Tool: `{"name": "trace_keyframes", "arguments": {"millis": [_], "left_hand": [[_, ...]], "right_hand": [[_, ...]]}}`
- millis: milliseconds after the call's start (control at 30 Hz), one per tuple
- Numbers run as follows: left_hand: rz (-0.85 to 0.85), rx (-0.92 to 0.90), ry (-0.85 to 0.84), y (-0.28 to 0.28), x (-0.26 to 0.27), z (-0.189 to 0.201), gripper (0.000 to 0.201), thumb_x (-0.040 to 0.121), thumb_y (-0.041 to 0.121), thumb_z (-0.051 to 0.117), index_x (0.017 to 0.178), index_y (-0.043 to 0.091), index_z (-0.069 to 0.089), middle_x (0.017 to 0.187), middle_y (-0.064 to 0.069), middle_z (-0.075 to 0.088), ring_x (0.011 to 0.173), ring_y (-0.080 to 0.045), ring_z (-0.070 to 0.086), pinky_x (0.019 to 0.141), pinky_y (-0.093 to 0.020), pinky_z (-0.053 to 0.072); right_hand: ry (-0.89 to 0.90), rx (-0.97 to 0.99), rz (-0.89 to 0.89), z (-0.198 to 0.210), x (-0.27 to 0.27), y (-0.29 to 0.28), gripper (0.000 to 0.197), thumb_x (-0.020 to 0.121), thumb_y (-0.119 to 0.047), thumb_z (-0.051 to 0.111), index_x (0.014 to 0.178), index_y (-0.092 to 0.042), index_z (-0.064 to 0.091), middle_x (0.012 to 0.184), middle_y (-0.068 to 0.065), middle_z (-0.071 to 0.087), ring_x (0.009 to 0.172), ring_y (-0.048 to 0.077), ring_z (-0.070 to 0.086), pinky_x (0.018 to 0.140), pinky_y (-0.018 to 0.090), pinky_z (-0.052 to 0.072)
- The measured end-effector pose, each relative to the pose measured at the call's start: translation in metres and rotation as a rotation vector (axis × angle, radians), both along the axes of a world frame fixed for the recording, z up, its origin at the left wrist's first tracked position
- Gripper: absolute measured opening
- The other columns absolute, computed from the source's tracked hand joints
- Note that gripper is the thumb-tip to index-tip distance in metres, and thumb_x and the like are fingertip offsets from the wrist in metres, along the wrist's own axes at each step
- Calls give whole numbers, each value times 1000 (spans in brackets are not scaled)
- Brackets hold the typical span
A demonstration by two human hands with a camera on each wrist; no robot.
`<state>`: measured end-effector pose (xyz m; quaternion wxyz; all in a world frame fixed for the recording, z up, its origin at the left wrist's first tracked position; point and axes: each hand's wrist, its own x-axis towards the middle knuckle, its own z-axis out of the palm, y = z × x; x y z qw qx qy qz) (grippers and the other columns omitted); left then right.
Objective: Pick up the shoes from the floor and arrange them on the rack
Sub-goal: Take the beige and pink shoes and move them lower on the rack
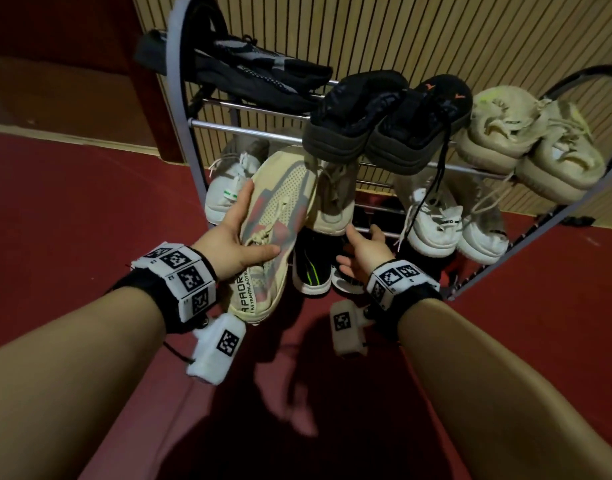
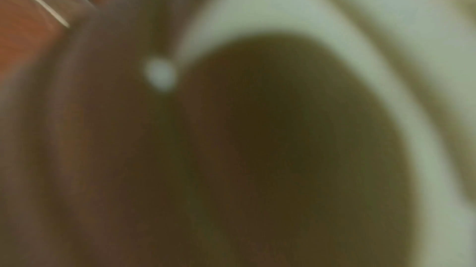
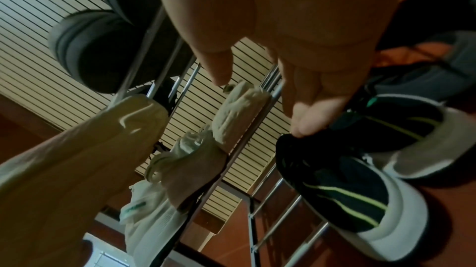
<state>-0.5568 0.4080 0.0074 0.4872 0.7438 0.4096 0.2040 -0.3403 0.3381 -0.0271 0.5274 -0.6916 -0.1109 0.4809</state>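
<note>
My left hand [image 1: 240,228] grips a beige sneaker [image 1: 280,209] with pink and grey stripes, thumb on top and fingers round its side. The sneaker's toe points up at the middle shelf of the metal shoe rack [image 1: 249,129], beside a matching beige shoe [image 1: 335,202] lying there. The left wrist view is blurred, showing only a pale curved shape [image 2: 283,7]. My right hand [image 1: 363,251] is open and holds nothing. Its fingertips [image 3: 301,127] hang just above a black shoe with green stripes [image 3: 335,186] on the bottom shelf.
The top shelf carries black sneakers [image 1: 256,67], a black slip-on pair [image 1: 384,123] and a beige knit pair [image 1: 526,143]. White shoes [image 1: 439,223] and another white shoe [image 1: 228,192] sit on the middle shelf. Red floor [image 1: 90,209] surrounds the rack, and a slatted wall [image 1: 401,36] stands behind.
</note>
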Motion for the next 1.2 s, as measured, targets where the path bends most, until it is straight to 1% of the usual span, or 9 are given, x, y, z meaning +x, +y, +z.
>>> {"name": "trace_keyframes", "arguments": {"millis": [300, 500, 667, 767, 867, 967, 1033, 1100, 1200], "left_hand": [[53, -23, -11, 8, -20, -2, 103, 79, 22, 73, 146, 43, -3, 139, 29, 14, 129, 6, 18, 100, -17, 23], [85, -57, -59, 10, -12, -4, 101, 80, 21, 72, 146, 42, -2, 135, 29, 15, 125, 9, 15, 99, -17, 22], [83, -77, -84, 7, 16, -9, 102, 79, 25, 73, 147, 41, -2, 150, 20, 15, 128, 6, 14, 103, -21, 24], [49, -90, -103, 1, 37, -12, 103, 79, 27, 74, 146, 44, -2, 154, 17, 14, 129, 4, 14, 108, -26, 26], [29, -79, -90, -5, 53, -11, 102, 79, 28, 73, 146, 44, -3, 154, 15, 17, 122, 4, 18, 101, -23, 26], [31, -85, -88, -8, 61, -6, 102, 79, 30, 73, 146, 45, -3, 154, 14, 18, 133, -2, 23, 107, -26, 29], [49, -72, -68, -9, 62, -3, 101, 79, 32, 72, 145, 45, -3, 155, 12, 18, 138, -10, 26, 106, -28, 32], [78, -59, -57, -10, 61, -1, 100, 81, 30, 70, 146, 42, -4, 155, 11, 18, 138, -12, 26, 99, -23, 29], [100, -79, -70, -8, 57, -2, 100, 82, 27, 70, 147, 39, -5, 155, 10, 16, 140, -13, 22, 97, -20, 24]], "right_hand": [[138, 214, -90, -10, -18, 29, 67, 97, -18, 48, 149, -31, 7, 140, 12, 48, 114, 30, 59, 91, 33, 49], [45, 168, -150, -5, -7, 16, 50, 95, -12, 37, 142, -26, 30, 123, 8, 59, 79, 18, 65, 69, 24, 48], [-34, 51, -200, 5, 41, -21, 41, 81, -17, 41, 120, -23, 52, 80, 0, 61, 54, 15, 55, 50, 17, 41], [28, 31, -250, 13, 63, -49, 18, 89, -27, 44, 98, -23, 58, 74, -4, 59, 55, 11, 57, 55, 22, 43], [112, 104, -186, 21, 60, -67, 30, 94, -40, 48, 122, -30, 47, 96, -5, 64, 85, 15, 66, 73, 35, 52], [185, 181, -226, 19, 39, -63, 79, 90, -16, 61, 144, -38, 9, 102, 3, 57, 102, 30, 62, 85, 45, 53], [179, 194, -288, 11, 22, -55, 95, 85, -2, 64, 146, -37, 1, 112, 8, 55, 93, 26, 64, 80, 39, 55], [164, 179, -425, 3, 14, -46, 93, 82, 6, 64, 146, -33, 9, 124, 11, 50, 75, 18, 62, 71, 32, 55], [183, 125, -501, 1, 19, -39, 76, 82, 7, 64, 142, -22, 28, 102, 13, 62, 65, 19, 62, 54, 27, 57]]}}
